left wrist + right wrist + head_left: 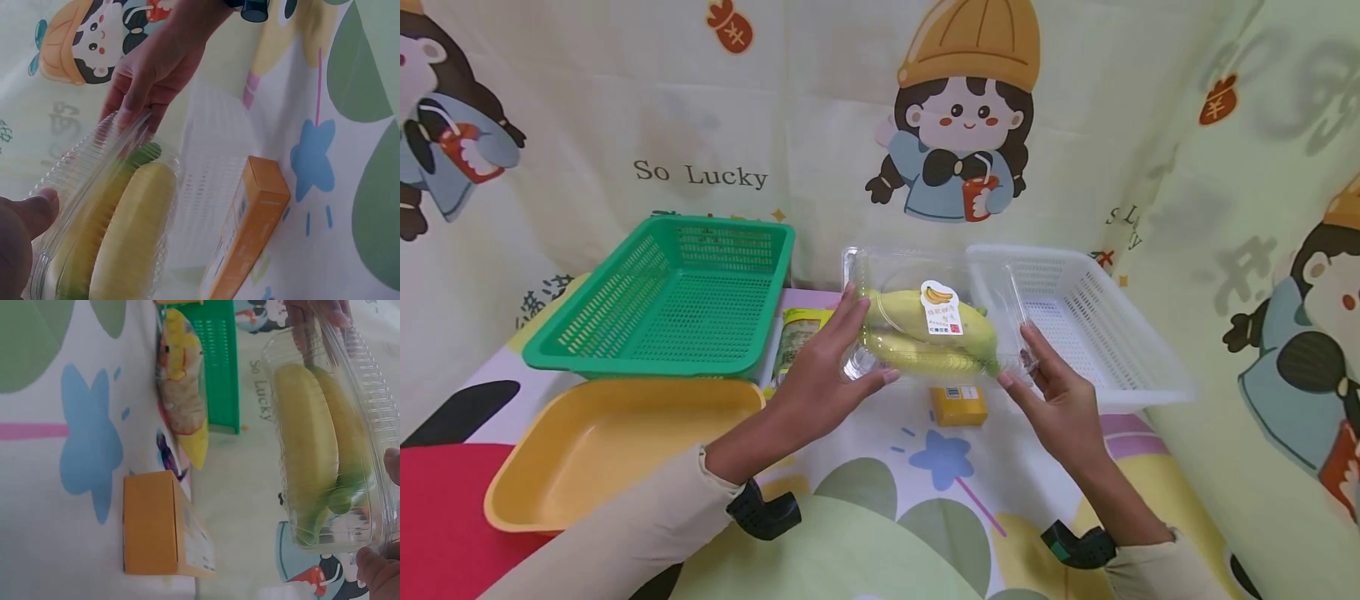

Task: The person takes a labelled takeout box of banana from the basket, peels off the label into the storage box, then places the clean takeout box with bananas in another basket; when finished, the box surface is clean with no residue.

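Note:
Both hands hold up a clear plastic clamshell box (pixel 887 268) with yellow-green bananas (pixel 895 354) inside and a white banana label (pixel 940 308) on its lid. At the box's left end, my left hand (pixel 820 367) grips with the thumb along the front edge and the fingers behind. My right hand (pixel 1060 400) pinches the right end between thumb and fingers. In both wrist views the lid is down over the fruit. Below the box, a small orange carton (pixel 958 408) with a barcode label sits on the table. Left of it lies a yellow-green food packet (pixel 797 333), partly hidden by the left hand.
A green slatted basket (pixel 655 358) stands at the back left, with a yellow-orange basin (pixel 625 500) in front of it. Behind the box on the right is a white basket (pixel 1150 367). Patterned cloth (pixel 820 150) covers the walls and the table.

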`<state>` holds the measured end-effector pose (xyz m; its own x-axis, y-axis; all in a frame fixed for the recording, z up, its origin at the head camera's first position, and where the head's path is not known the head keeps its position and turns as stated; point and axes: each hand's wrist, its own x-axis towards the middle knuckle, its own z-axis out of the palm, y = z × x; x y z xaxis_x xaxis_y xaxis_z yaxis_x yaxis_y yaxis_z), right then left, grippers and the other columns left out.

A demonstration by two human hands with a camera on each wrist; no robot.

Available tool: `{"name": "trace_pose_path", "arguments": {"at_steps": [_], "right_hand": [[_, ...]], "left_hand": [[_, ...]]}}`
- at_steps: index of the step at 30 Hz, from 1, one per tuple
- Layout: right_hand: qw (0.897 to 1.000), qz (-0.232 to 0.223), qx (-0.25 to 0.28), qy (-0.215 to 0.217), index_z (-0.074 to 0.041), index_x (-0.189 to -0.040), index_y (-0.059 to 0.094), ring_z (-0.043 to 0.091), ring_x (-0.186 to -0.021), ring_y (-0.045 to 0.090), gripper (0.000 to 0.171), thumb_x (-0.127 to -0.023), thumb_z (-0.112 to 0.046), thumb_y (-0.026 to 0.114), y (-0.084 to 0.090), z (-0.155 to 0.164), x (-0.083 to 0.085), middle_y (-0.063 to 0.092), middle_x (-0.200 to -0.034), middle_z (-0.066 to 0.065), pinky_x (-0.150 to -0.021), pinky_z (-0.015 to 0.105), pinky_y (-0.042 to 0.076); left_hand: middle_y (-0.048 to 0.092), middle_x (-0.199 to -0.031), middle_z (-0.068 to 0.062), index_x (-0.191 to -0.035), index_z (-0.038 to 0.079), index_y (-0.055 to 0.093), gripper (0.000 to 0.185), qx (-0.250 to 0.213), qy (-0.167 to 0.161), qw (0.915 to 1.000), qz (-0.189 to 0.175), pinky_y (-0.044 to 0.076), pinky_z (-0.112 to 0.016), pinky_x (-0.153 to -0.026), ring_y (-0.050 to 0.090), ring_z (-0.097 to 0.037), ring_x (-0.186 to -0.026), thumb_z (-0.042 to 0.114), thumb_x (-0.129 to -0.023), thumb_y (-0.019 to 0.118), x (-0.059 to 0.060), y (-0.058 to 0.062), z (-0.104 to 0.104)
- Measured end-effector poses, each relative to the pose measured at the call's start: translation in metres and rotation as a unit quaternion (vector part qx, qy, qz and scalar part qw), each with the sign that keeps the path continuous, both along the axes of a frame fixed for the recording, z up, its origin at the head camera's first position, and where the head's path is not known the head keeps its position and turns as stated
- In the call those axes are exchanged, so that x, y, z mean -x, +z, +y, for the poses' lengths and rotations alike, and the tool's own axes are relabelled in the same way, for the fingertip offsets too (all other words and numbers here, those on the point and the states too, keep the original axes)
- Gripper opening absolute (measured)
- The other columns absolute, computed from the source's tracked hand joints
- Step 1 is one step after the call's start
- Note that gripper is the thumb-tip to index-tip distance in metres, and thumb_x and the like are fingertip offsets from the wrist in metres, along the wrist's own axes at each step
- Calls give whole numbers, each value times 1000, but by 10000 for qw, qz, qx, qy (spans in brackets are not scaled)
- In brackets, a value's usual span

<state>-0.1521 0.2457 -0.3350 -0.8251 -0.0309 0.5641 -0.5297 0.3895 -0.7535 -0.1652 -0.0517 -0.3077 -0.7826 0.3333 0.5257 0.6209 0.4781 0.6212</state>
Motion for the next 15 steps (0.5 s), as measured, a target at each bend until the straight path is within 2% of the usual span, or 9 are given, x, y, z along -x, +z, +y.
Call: {"name": "trace_pose_path", "arguments": {"at_steps": [2,8,15], "right_hand": [[10000,12,-50,63,-2,-145,43,31,-127,48,70,-82,16,67,-2,-2,0,36,-152,12,-92,22,44],[9997,99,-131,177,0,-144,44,13,-134,41,70,-81,16,69,-6,-8,-2,36,-152,12,-95,23,42],[9979,301,-420,393,0,-144,45,17,-138,35,73,-78,18,71,-11,-13,-5,34,-153,13,-95,25,42]], "left_hand": [[13,-161,-9,-151,1,29,87,-39,23,10000,-10,35,-40,-107,15,-21,-146,26,-84,78,-2,-3,-4],[13,-161,-6,-151,2,29,88,-124,63,9998,-147,37,-40,-105,16,-22,-146,24,-83,79,-9,-9,-14],[14,-161,-5,-151,3,30,88,-177,123,9996,-163,45,-41,-96,20,-28,-145,23,-82,80,-19,-14,-25]]}}
